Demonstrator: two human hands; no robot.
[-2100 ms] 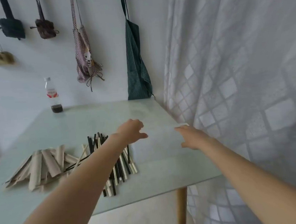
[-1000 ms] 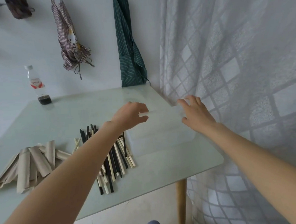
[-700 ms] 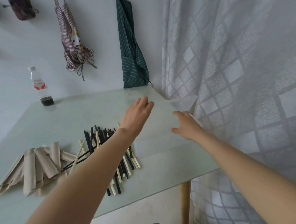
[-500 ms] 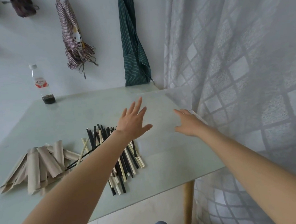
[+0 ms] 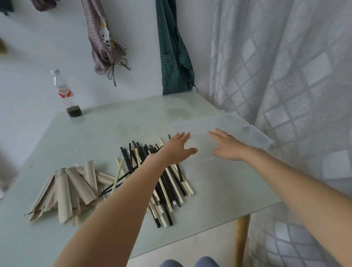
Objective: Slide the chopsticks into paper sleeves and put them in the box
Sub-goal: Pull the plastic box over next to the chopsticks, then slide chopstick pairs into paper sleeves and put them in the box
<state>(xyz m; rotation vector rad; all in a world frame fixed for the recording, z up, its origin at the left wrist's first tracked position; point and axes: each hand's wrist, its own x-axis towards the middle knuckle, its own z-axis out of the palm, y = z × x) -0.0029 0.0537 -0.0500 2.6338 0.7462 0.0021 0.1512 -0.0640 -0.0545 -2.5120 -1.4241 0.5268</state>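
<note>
Paper sleeves (image 5: 68,191) fanned far left of left hand (image 5: 178,148), chopsticks (image 5: 164,182) heaped under its wrist, both grips wide and empty over the clear box (image 5: 223,142) before right hand (image 5: 227,147); advise steadying box first on desk (image 5: 112,125).

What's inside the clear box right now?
The clear box looks empty: through it only the table shows, with no sleeved chopsticks. Both the left hand and right hand cover part of it.
</note>
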